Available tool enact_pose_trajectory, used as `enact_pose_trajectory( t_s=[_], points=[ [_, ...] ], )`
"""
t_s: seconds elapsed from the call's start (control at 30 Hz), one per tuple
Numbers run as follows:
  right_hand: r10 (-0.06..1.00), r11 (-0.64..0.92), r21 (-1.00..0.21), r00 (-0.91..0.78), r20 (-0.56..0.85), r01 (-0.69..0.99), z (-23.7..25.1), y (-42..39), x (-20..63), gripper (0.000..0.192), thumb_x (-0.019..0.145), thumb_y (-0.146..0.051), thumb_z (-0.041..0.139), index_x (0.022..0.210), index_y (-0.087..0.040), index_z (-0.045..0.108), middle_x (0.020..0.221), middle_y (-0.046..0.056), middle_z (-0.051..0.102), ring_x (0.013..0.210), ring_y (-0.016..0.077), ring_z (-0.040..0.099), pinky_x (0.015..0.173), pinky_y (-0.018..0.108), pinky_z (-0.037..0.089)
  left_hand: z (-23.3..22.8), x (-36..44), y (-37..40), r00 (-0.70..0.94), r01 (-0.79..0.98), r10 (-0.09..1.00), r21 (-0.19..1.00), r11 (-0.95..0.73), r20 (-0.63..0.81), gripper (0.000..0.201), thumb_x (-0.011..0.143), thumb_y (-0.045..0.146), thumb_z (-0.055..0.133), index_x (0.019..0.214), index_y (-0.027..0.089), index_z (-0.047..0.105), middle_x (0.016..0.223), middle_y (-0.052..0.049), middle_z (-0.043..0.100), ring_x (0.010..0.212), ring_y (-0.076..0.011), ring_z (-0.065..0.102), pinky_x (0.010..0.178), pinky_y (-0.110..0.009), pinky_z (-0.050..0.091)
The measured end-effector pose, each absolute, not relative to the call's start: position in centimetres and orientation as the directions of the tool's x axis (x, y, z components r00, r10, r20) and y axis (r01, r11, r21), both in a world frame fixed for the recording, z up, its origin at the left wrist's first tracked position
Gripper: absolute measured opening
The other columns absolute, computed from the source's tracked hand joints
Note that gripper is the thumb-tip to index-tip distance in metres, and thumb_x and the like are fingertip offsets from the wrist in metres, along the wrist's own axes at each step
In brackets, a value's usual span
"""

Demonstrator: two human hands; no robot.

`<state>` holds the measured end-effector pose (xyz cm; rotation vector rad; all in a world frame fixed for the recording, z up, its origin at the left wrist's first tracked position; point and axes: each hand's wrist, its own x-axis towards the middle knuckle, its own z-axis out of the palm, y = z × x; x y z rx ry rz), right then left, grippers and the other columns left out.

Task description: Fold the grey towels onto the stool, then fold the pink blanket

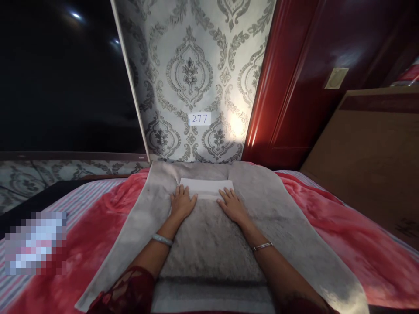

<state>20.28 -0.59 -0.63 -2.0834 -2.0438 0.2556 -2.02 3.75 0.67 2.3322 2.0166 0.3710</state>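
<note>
1. On the bed, seen from the head camera, a grey towel (209, 244) lies spread lengthwise over a red blanket (343, 244), running from the wall toward the viewer.
2. At the far end of the grey towel sits a small white folded cloth (206, 186), flat and squared, near the wall.
3. The left hand (182, 203) lies palm down on the grey towel, its grip flat and open, fingers close together, fingertips touching the near left edge of the white cloth.
4. The right hand (231, 205) lies palm down the same way, its grip flat with fingers slightly spread, fingertips touching the near right edge of the white cloth. Neither hand pinches or lifts anything.
5. Each wrist wears a bangle; the left one (162, 239) looks broader than the right (262, 247).
6. A striped sheet (81, 203) shows at the left beside the red blanket.
7. Behind the bed stands patterned grey wallpaper (193, 74) bearing a small white label (199, 118) reading 277.
8. To the right is a dark red wooden panel (294, 87); to the left, a dark screen-like surface (62, 78).
</note>
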Motion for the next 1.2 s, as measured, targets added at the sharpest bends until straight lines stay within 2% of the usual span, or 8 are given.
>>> enact_pose_trajectory(
  t_s=[0.07,0.17,0.3,0.63,0.77,1.0,1.1,1.2],
  points=[
    [1.000,-0.029,-0.256,0.025,-0.016,0.966,0.1,-0.2,20.3,0.060,0.108,-0.049,0.031,0.164,-0.027,0.032,0.173,0.006,0.022,0.159,0.0301,0.016,0.123,0.057,0.025,1.1,-2.0,3.7,0.230,0.952,0.954,0.159,-0.262,0.194,0.058,0.104,0.041,0.033,0.152,0.014,0.048,0.169,-0.018,0.032,0.159,-0.0343,0.020,0.125,-0.060,0.023],
    [0.999,-0.038,-0.240,0.031,-0.032,0.970,1.7,1.1,20.0,0.056,0.107,-0.045,0.034,0.159,-0.028,0.042,0.168,0.009,0.033,0.155,0.0324,0.029,0.120,0.063,0.027,2.5,-1.4,4.4,0.435,0.880,0.890,0.148,-0.452,0.136,0.052,0.104,0.034,0.034,0.150,0.021,0.052,0.167,-0.012,0.038,0.158,-0.0305,0.025,0.127,-0.059,0.021],
    [0.998,-0.024,-0.233,0.036,0.044,0.972,2.8,2.9,18.6,0.054,0.108,-0.037,0.028,0.159,-0.027,0.041,0.168,0.011,0.034,0.154,0.0299,0.031,0.121,0.061,0.026,3.7,0.0,6.1,0.511,0.843,0.856,0.147,-0.517,0.081,0.051,0.104,0.036,0.037,0.152,0.028,0.050,0.167,-0.007,0.040,0.157,-0.0271,0.028,0.127,-0.056,0.021],
    [0.996,0.009,-0.231,0.010,0.084,0.973,0.0,3.1,17.7,0.054,0.106,-0.040,0.032,0.159,-0.029,0.042,0.169,0.006,0.033,0.157,0.0294,0.024,0.124,0.059,0.019,0.8,0.5,6.6,0.338,0.922,0.931,0.150,-0.357,0.140,0.056,0.102,0.045,0.039,0.151,0.023,0.052,0.164,-0.013,0.043,0.156,-0.0307,0.031,0.127,-0.055,0.021],
    [0.997,-0.011,-0.228,0.030,0.077,0.974,0.0,3.3,17.7,0.055,0.107,-0.042,0.031,0.159,-0.028,0.041,0.169,0.006,0.033,0.157,0.0297,0.023,0.123,0.059,0.020,1.2,-0.2,7.0,0.202,0.958,0.972,0.184,-0.221,0.120,0.064,0.101,0.050,0.034,0.153,0.016,0.048,0.167,-0.018,0.036,0.157,-0.0327,0.027,0.126,-0.058,0.021],
    [0.995,-0.053,-0.211,0.069,0.066,0.976,0.3,3.1,17.5,0.057,0.107,-0.046,0.029,0.160,-0.029,0.040,0.170,0.006,0.032,0.157,0.0293,0.023,0.124,0.058,0.020,1.5,-1.6,7.5,0.074,0.968,0.996,0.238,-0.085,0.056,0.070,0.101,0.053,0.028,0.159,0.016,0.040,0.172,-0.016,0.023,0.160,-0.0339,0.017,0.124,-0.060,0.025],
    [0.998,-0.049,-0.208,0.058,0.038,0.977,0.7,2.9,17.7,0.056,0.107,-0.047,0.029,0.161,-0.032,0.038,0.170,0.005,0.031,0.157,0.0276,0.023,0.124,0.057,0.019,1.7,-2.3,7.1,0.067,0.969,0.997,0.236,-0.074,0.040,0.068,0.101,0.052,0.027,0.159,0.017,0.040,0.172,-0.015,0.024,0.158,-0.0349,0.024,0.123,-0.058,0.028],
    [0.999,-0.048,-0.219,0.048,-0.008,0.975,0.9,2.4,18.6,0.058,0.107,-0.049,0.030,0.162,-0.030,0.037,0.171,0.005,0.027,0.158,0.0282,0.022,0.124,0.056,0.022,1.7,-3.7,6.4,0.086,0.972,0.996,0.220,-0.088,0.019,0.068,0.102,0.050,0.028,0.159,0.015,0.038,0.168,-0.018,0.034,0.153,-0.0345,0.036,0.122,-0.054,0.032]
  ],
)
